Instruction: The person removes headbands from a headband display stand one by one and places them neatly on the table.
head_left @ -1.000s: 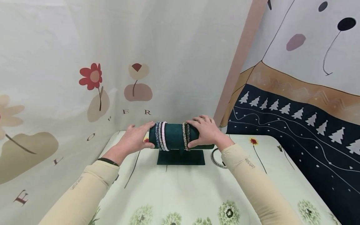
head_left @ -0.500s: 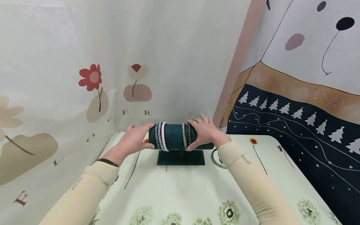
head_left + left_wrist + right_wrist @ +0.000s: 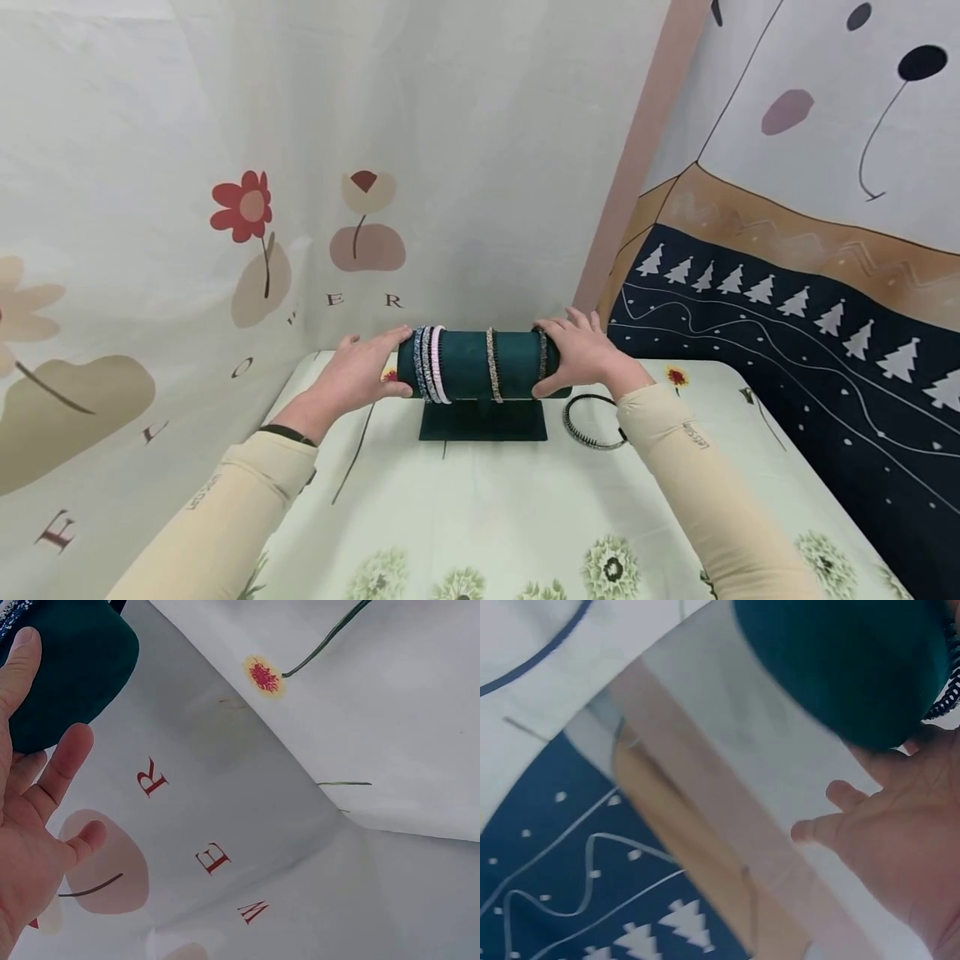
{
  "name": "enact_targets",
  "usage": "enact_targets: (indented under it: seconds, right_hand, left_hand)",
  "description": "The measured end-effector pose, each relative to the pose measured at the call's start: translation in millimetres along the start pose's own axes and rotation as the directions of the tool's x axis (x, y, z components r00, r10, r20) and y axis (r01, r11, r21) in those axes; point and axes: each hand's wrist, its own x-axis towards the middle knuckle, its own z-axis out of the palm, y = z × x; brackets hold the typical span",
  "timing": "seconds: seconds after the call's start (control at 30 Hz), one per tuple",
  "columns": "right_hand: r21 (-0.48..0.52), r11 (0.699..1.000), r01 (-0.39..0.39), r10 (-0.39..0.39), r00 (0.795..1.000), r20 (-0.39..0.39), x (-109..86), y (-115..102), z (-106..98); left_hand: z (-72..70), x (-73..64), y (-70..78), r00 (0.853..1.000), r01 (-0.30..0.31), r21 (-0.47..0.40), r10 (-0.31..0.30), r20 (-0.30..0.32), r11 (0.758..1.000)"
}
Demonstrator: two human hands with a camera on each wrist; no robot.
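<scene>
A dark green padded roll on a display stand (image 3: pixel 465 364) carries several headbands. My left hand (image 3: pixel 358 372) holds the roll's left end, thumb in front and fingers over the top. Beside it sit two blue-and-silver glittery headbands (image 3: pixel 422 364) and a pink one (image 3: pixel 437 364). A beige glittery headband (image 3: pixel 492 365) sits alone right of the middle. Near the right end, my right hand (image 3: pixel 581 357) pinches a dark toothed headband (image 3: pixel 543 354) between thumb and fingers. The right wrist view shows this hand (image 3: pixel 900 817) at the green roll end (image 3: pixel 847 660), with black teeth (image 3: pixel 946 686) beside it.
Another dark toothed headband (image 3: pixel 581 433) lies on the table right of the stand, close to my right forearm. A pale floral cloth covers the table (image 3: pixel 487 500). Printed curtains (image 3: pixel 480 167) hang right behind it and along the right side.
My right hand has slid the dark headband rightward along the roll, away from the beige one, toward the right end. The left hand and the stand have stayed put.
</scene>
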Motion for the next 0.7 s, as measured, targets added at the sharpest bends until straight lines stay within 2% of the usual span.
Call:
enact_targets:
  seconds: [0.13,0.23,0.47,0.6,0.7]
  right_hand:
    - [0.164,0.986,-0.038,0.036,0.999,0.015,-10.5,22.0,-0.4]
    - [0.287,0.955,-0.074,0.064,0.997,0.046,-14.8,37.1,2.3]
    - [0.432,0.891,-0.138,0.102,0.989,0.106,-24.5,61.9,14.2]
    - [0.512,0.842,-0.172,0.123,0.984,0.127,-31.3,75.2,28.9]
    - [0.585,0.783,-0.21,0.152,0.977,0.148,-37.5,87.4,41.4]
  left_hand:
    - [-0.5,0.4,0.9,1.0,0.001,-0.002,-0.001,0.002,1.0]
    - [-1.3,0.2,1.2,1.0,0.005,-0.001,-0.005,0.0,1.0]
    - [-1.8,-1.4,3.0,1.0,-0.008,0.004,0.008,0.004,1.0]
    - [-1.0,-1.8,2.7,1.0,-0.01,0.006,0.01,0.005,1.0]
    - [-0.7,-1.0,2.4,1.0,-0.014,0.006,0.014,0.004,1.0]
